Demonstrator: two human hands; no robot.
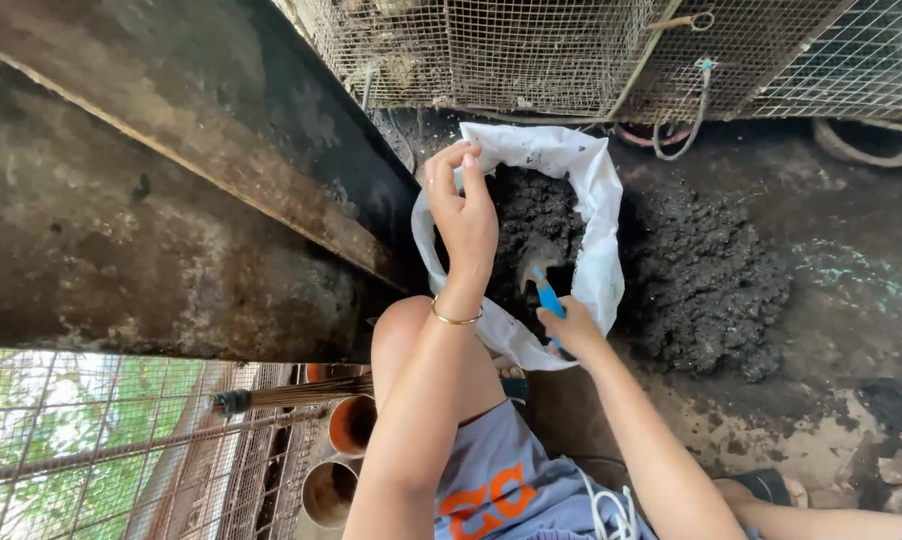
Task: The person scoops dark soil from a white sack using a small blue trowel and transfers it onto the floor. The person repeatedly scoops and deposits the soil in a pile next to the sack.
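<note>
A white sack (596, 200) stands open on the ground, partly filled with dark, wet soil. My left hand (463, 205) grips the sack's near rim and holds its mouth open; a thin gold bangle sits on that wrist. My right hand (569, 330) holds a small trowel by its blue handle (548, 296), with the blade (536, 258) inside the sack, down in the dark soil. I am crouched, one bare knee just below the sack.
A heap of the same dark soil (706, 275) lies right of the sack on the dirty concrete floor. Wire-mesh cages (491, 50) run along the top. A dark slanted wall (201, 130) fills the left. Clay pots (351, 425) and a broom handle (291, 397) sit lower left.
</note>
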